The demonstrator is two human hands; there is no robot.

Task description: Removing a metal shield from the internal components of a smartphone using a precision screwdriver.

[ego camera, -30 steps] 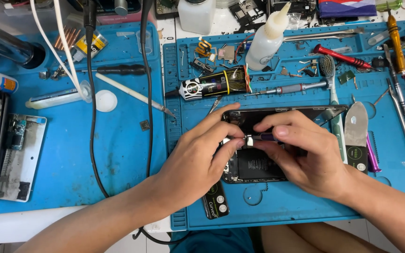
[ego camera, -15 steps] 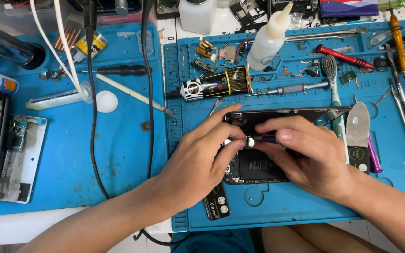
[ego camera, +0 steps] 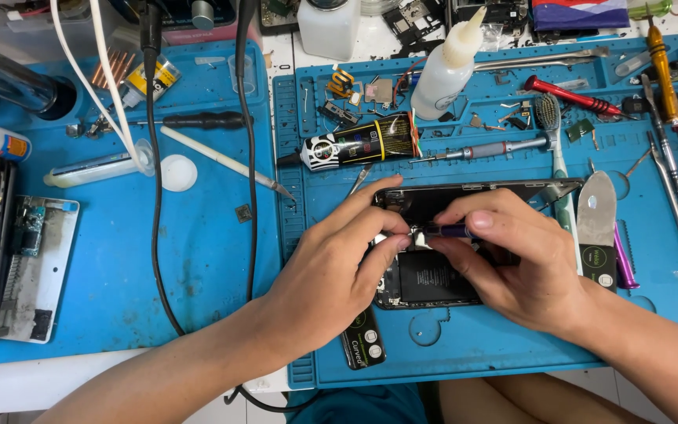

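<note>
An opened black phone (ego camera: 433,279) lies on the blue repair mat (ego camera: 464,345), its battery and inner parts showing between my hands. My left hand (ego camera: 331,279) rests on the phone's left side, thumb and forefinger pinched near the top of the battery. My right hand (ego camera: 515,263) covers the phone's right side and grips a small dark-handled tool (ego camera: 447,232), its metal tip meeting my left fingertips. The phone's right half is hidden under my right hand.
A white glue bottle (ego camera: 445,67), a black-and-yellow tube (ego camera: 362,145), screwdrivers (ego camera: 566,96), a metal pry tool (ego camera: 596,212) and a toothbrush (ego camera: 551,129) lie around the phone. A second blue mat (ego camera: 198,267) on the left carries cables (ego camera: 151,196), a circuit board (ego camera: 33,267) and another device.
Both hands stay on the phone with only small finger shifts; the tool tip has stayed at about the same spot.
</note>
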